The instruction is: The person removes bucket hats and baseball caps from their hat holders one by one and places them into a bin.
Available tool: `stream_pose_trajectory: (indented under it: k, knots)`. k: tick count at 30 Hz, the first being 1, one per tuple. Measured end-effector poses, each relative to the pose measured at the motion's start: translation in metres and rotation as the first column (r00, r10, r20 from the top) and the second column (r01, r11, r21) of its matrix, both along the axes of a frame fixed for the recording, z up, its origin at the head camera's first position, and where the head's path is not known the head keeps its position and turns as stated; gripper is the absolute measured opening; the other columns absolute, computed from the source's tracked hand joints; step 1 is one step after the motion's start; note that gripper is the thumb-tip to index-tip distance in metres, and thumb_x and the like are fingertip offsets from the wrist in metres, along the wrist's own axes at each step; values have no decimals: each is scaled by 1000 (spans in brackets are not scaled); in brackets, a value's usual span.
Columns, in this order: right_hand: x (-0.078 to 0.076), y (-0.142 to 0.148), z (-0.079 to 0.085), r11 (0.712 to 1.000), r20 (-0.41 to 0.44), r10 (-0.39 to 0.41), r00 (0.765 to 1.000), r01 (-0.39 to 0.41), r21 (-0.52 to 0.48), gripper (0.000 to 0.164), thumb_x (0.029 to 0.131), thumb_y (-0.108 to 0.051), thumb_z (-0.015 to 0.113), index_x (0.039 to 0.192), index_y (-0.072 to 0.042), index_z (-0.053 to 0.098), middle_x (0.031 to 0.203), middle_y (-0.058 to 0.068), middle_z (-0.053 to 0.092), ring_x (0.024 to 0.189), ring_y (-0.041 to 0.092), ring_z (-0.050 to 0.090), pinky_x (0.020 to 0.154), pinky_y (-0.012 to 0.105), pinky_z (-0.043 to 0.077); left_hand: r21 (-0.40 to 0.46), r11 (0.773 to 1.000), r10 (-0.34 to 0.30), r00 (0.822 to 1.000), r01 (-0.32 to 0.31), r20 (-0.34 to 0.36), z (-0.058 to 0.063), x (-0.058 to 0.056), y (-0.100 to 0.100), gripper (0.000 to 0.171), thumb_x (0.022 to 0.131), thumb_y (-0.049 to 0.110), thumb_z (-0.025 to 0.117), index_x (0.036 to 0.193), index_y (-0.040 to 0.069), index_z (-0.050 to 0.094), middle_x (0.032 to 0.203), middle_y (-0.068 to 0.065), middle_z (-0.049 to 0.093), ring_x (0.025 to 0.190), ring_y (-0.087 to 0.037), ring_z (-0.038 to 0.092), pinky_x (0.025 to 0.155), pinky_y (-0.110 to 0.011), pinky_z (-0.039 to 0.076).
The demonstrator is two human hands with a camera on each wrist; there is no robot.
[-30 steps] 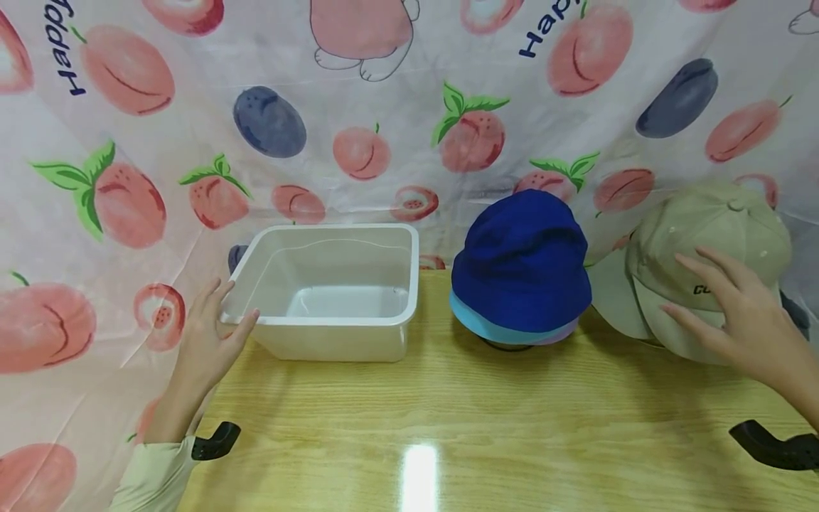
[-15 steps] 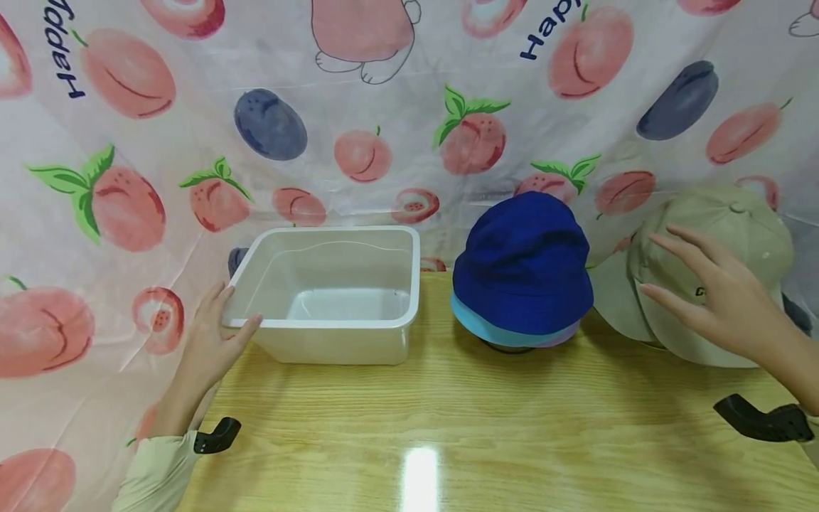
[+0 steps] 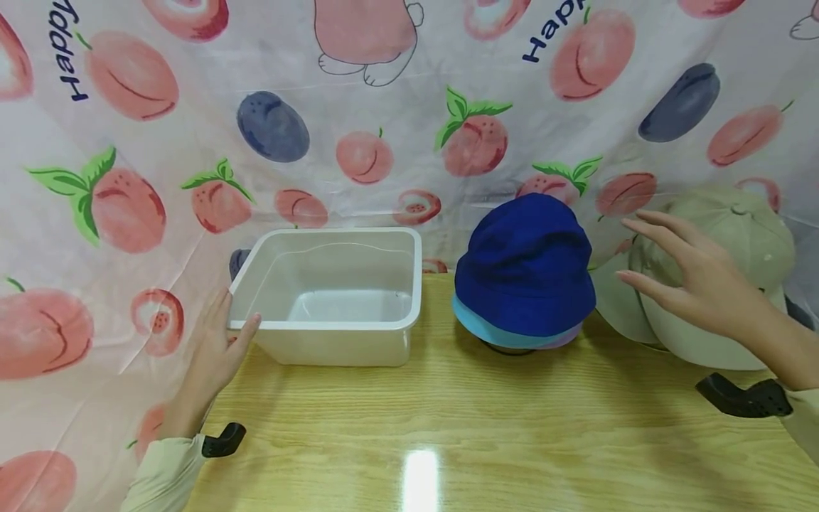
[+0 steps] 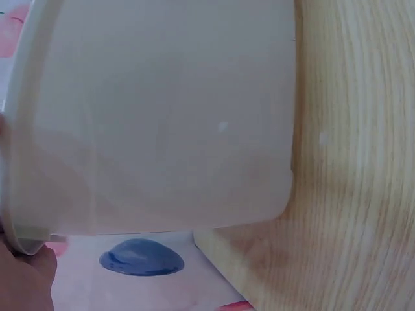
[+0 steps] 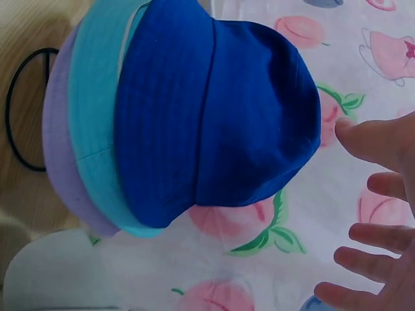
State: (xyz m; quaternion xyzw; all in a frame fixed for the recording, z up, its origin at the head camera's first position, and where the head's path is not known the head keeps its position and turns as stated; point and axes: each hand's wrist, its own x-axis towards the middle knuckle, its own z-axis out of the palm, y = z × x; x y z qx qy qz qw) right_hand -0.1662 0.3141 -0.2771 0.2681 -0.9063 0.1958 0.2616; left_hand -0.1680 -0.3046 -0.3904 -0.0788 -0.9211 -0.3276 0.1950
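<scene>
At the left front corner of a white plastic bin (image 3: pixel 342 347), my left hand (image 3: pixel 207 355) touches the rim, fingers fairly straight along the side and thumb at the front. A dark blue bucket hat (image 3: pixel 525 263) tops a stack, with a light blue hat (image 3: pixel 486 331) and a lilac hat (image 5: pixel 65 142) beneath it. My right hand (image 3: pixel 704 281) hovers with spread fingers in front of the beige baseball caps (image 3: pixel 748 227), partly hiding them. In the right wrist view its thumb is a short gap from the blue hat's crown, and nothing is held.
A black wire stand (image 5: pixel 9 110) shows under the hat stack. Behind everything hangs a fruit-print cloth (image 3: pixel 384 107). The wooden table (image 3: pixel 512 434) extends in front of the bin and hats.
My right hand has moved left and slightly up across the beige caps toward the blue hat stack. The left hand stays at the bin's corner with little movement.
</scene>
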Motion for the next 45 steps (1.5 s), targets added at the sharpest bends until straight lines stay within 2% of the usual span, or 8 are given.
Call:
stream_pose_trajectory:
  k: [8, 14, 17, 21, 23, 26, 30, 45]
  knots:
    - [-10, -15, 6, 1000, 25, 16, 1000, -16, 1, 75, 73, -13, 81, 140, -18, 48, 137, 12, 47, 114, 33, 48, 90, 47, 39, 1, 1000, 0, 999, 0, -38, -6, -1, -1, 69, 96, 28, 53, 146, -7, 22, 152, -26, 17, 137, -45, 17, 108, -60, 14]
    - [-20, -23, 8, 1000, 23, 23, 999, -23, 1, 74, 73, -16, 81, 139, -15, 49, 137, 12, 46, 100, 22, 52, 76, 39, 37, -3, 1000, -3, 998, 3, -62, -8, -2, -1, 69, 95, 26, 54, 145, -9, 23, 151, -27, 18, 136, -46, 18, 109, -58, 14]
    - [-25, -27, 10, 1000, 30, 18, 999, -18, 11, 73, 72, -16, 82, 138, -14, 50, 136, 12, 47, 89, 13, 57, 75, 27, 43, -4, 1000, 3, 998, -3, -63, -10, -3, -1, 69, 95, 27, 53, 145, -10, 23, 151, -27, 18, 136, -46, 17, 109, -58, 13]
    - [-30, -33, 14, 1000, 72, -1, 997, -1, 31, 72, 75, -18, 80, 139, -14, 48, 138, 10, 45, 72, 10, 59, 62, 9, 41, -3, 1000, 14, 999, -14, -41, -11, -1, 0, 70, 96, 28, 52, 145, -10, 21, 152, -26, 17, 137, -45, 16, 109, -59, 13]
    - [-33, -36, 15, 1000, 99, -4, 995, 1, 31, 71, 77, -21, 79, 140, -14, 47, 139, 11, 43, 72, 16, 60, 58, 13, 44, -1, 1000, 17, 999, -17, -32, -10, 0, 0, 70, 96, 29, 52, 146, -9, 21, 152, -26, 16, 137, -44, 15, 108, -60, 13]
    - [-37, -40, 17, 1000, 131, 23, 991, -24, 5, 71, 78, -21, 78, 140, -14, 47, 140, 14, 41, 94, 26, 59, 75, 35, 51, 8, 1000, 14, 999, -14, -32, -11, 0, 0, 71, 96, 28, 53, 146, -8, 20, 153, -25, 15, 138, -43, 15, 107, -61, 14]
    - [-44, -43, 18, 998, 171, 56, 984, -52, -33, 70, 78, -23, 77, 141, -14, 46, 141, 16, 39, 125, 40, 38, 91, 67, 33, 18, 1000, 9, 999, -8, -37, -11, 0, 0, 71, 96, 27, 53, 146, -8, 19, 153, -24, 14, 139, -42, 14, 107, -62, 14]
    - [-62, -53, 17, 997, 203, 71, 977, -63, -45, 69, 79, -26, 77, 140, -15, 47, 139, 19, 39, 124, 44, 38, 92, 69, 31, 9, 1000, 19, 999, -19, -45, -12, 1, 2, 71, 95, 27, 54, 146, -8, 20, 153, -24, 16, 138, -42, 15, 106, -62, 14]
